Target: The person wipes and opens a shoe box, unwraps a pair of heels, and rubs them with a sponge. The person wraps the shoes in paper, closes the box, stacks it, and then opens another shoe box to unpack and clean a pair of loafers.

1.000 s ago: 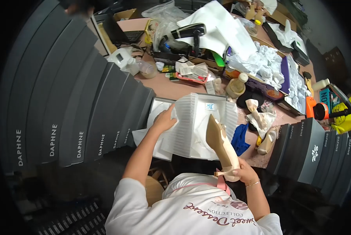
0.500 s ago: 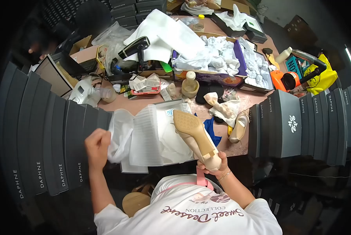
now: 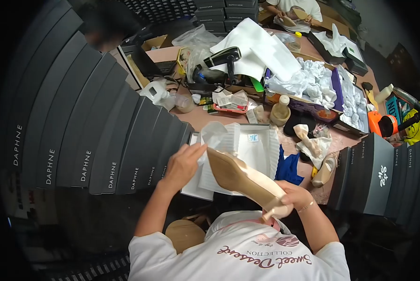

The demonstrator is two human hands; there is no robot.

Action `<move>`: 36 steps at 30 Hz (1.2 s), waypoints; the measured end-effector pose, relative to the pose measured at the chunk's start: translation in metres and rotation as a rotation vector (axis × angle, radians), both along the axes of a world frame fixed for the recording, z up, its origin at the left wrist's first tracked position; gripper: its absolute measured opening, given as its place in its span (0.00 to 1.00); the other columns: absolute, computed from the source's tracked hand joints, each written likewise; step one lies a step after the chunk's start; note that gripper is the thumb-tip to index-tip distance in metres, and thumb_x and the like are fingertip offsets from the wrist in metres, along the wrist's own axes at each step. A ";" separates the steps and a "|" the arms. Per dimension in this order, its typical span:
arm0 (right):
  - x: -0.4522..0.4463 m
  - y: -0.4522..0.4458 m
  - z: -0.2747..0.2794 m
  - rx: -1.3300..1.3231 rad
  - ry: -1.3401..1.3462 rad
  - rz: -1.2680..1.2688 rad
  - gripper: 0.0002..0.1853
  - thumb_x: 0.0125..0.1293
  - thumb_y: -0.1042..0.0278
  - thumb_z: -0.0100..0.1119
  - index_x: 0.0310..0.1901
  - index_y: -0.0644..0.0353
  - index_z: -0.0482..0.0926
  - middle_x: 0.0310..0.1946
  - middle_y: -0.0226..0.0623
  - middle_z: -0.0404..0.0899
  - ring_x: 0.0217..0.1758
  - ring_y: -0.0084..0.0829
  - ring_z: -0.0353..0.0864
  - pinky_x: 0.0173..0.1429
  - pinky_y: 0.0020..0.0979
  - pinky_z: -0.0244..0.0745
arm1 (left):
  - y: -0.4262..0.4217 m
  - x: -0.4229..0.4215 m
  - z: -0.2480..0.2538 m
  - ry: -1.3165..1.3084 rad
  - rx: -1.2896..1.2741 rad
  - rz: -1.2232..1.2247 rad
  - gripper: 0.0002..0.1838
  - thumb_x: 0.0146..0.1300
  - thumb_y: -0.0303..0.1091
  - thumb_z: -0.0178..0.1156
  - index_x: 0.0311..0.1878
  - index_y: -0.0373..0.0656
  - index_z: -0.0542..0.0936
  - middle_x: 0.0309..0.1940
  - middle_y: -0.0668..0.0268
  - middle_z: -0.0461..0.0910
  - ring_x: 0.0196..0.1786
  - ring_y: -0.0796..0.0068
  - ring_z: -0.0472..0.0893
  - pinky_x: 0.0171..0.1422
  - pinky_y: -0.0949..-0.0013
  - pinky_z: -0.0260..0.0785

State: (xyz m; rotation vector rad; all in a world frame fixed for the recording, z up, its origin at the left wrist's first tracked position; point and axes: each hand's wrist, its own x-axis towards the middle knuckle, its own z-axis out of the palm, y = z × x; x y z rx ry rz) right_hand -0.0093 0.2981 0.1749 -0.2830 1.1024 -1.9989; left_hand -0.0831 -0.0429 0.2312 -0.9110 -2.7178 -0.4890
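A beige heeled shoe (image 3: 242, 182) is tilted above the open shoe box, its tan sole facing me. My right hand (image 3: 295, 196) is closed round its heel end. Close to the toe, my left hand (image 3: 182, 165) pinches a translucent white wrapping sheet (image 3: 213, 135). The open shoe box (image 3: 261, 146) has a white inside, a small blue-and-white packet (image 3: 252, 137) and ribbed white lining paper (image 3: 274, 154) at its sides. A second beige shoe (image 3: 325, 172) stands right of the box, beside a stained cloth (image 3: 314, 146).
Stacked dark shoe boxes rise at left (image 3: 95, 122) and right (image 3: 367, 173). Behind are a hair dryer (image 3: 225, 57), a glue bottle (image 3: 280, 110) and a carton of crumpled paper (image 3: 308, 82). Blue cloth (image 3: 289, 165) lies right of the open box. Another person (image 3: 300, 11) handles shoes at the back.
My left hand has moved inward with the wrapping sheet, up to the shoe's toe. The shoe has tipped flatter in my right hand. The whole view has shifted, and the person at the back shows more.
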 end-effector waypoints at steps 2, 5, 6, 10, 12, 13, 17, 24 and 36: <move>-0.022 -0.031 0.017 0.010 -0.103 0.072 0.32 0.55 0.58 0.62 0.58 0.71 0.70 0.48 0.43 0.76 0.45 0.29 0.74 0.48 0.24 0.71 | 0.004 0.023 0.014 0.027 0.014 -0.028 0.25 0.46 0.17 0.55 0.53 0.38 0.77 0.49 0.63 0.78 0.36 0.63 0.75 0.43 0.67 0.71; -0.041 -0.072 0.013 0.300 0.085 0.180 0.27 0.59 0.60 0.58 0.57 0.69 0.70 0.47 0.42 0.76 0.45 0.26 0.74 0.46 0.23 0.71 | 0.000 0.053 0.031 0.096 0.066 -0.095 0.24 0.47 0.17 0.56 0.52 0.36 0.78 0.51 0.63 0.78 0.35 0.65 0.76 0.40 0.68 0.72; -0.037 -0.074 0.010 0.303 0.083 0.195 0.27 0.59 0.60 0.58 0.57 0.69 0.70 0.47 0.42 0.76 0.45 0.26 0.74 0.46 0.23 0.71 | -0.006 0.057 0.023 0.093 0.069 -0.081 0.24 0.47 0.17 0.56 0.52 0.36 0.78 0.51 0.63 0.78 0.35 0.65 0.76 0.40 0.68 0.72; -0.018 -0.064 -0.005 0.392 0.093 0.103 0.23 0.62 0.61 0.56 0.55 0.67 0.72 0.47 0.41 0.76 0.44 0.24 0.74 0.44 0.19 0.70 | -0.034 0.051 -0.035 0.008 0.092 0.084 0.19 0.48 0.18 0.58 0.47 0.35 0.80 0.52 0.62 0.79 0.31 0.72 0.76 0.35 0.72 0.71; -0.018 -0.070 -0.008 0.283 -0.016 0.098 0.23 0.62 0.61 0.56 0.55 0.67 0.72 0.47 0.41 0.76 0.43 0.24 0.74 0.44 0.19 0.70 | -0.018 0.065 -0.020 0.058 0.150 0.010 0.15 0.50 0.19 0.60 0.44 0.35 0.82 0.54 0.62 0.78 0.27 0.76 0.75 0.32 0.75 0.70; -0.018 -0.075 -0.009 0.171 -0.112 0.091 0.22 0.62 0.62 0.56 0.54 0.67 0.72 0.47 0.41 0.75 0.43 0.24 0.74 0.44 0.19 0.69 | -0.009 0.076 -0.011 0.052 0.156 0.007 0.15 0.50 0.19 0.60 0.44 0.35 0.82 0.54 0.62 0.78 0.27 0.76 0.75 0.32 0.75 0.70; -0.025 -0.113 0.000 -0.026 -0.405 -0.088 0.20 0.63 0.65 0.54 0.55 0.67 0.71 0.48 0.40 0.75 0.43 0.23 0.73 0.43 0.20 0.69 | 0.017 0.083 0.010 0.136 0.290 -0.167 0.14 0.50 0.19 0.62 0.43 0.34 0.82 0.51 0.62 0.80 0.25 0.75 0.76 0.29 0.74 0.70; -0.029 -0.151 -0.023 0.130 0.097 -0.420 0.24 0.65 0.69 0.53 0.62 0.64 0.67 0.55 0.39 0.75 0.52 0.29 0.76 0.53 0.23 0.72 | 0.025 0.080 0.005 0.073 0.465 -0.186 0.14 0.47 0.18 0.64 0.40 0.34 0.83 0.48 0.61 0.81 0.26 0.74 0.78 0.27 0.76 0.70; -0.044 -0.175 -0.013 0.086 0.278 -0.200 0.26 0.70 0.62 0.50 0.67 0.62 0.63 0.60 0.46 0.72 0.54 0.32 0.78 0.56 0.27 0.74 | 0.012 0.079 0.001 -0.052 0.476 -0.358 0.14 0.47 0.18 0.64 0.41 0.33 0.83 0.48 0.61 0.82 0.27 0.75 0.79 0.27 0.77 0.71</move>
